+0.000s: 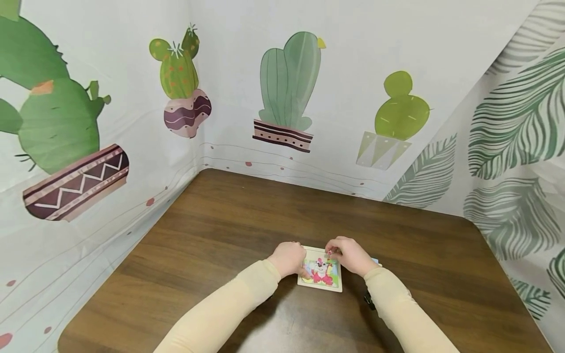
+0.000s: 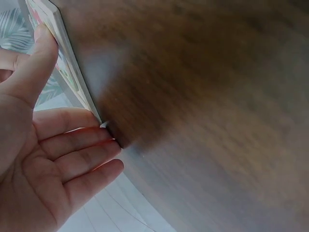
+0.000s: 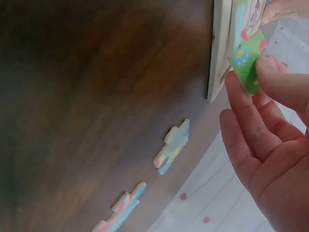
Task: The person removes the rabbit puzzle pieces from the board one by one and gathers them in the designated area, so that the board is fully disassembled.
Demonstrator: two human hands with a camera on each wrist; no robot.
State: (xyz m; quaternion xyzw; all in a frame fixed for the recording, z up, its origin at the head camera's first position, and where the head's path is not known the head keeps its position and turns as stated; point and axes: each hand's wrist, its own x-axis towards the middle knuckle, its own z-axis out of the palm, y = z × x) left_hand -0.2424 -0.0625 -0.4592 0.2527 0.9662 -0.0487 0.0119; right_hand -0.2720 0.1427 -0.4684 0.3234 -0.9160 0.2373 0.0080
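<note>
A small square jigsaw puzzle board (image 1: 320,289) with a pale wooden rim lies on the table, its picture a pink-and-white cartoon animal. My left hand (image 1: 289,258) is at the board's left side. In the left wrist view its thumb (image 2: 44,50) presses on the picture, while the nearly straight fingers (image 2: 82,157) reach along the board's edge. Over the board's upper right part, my right hand (image 1: 350,256) pinches a green puzzle piece (image 3: 248,65) with a blue flower, between thumb and fingertips. The piece is tilted against the picture; whether it sits in its slot I cannot tell.
Two loose puzzle pieces, one blue and yellow (image 3: 174,147) and one blue and pink (image 3: 120,205), lie on the brown wooden table (image 1: 212,220) right of the board. A white cloth (image 1: 229,73) printed with cacti hangs behind the table.
</note>
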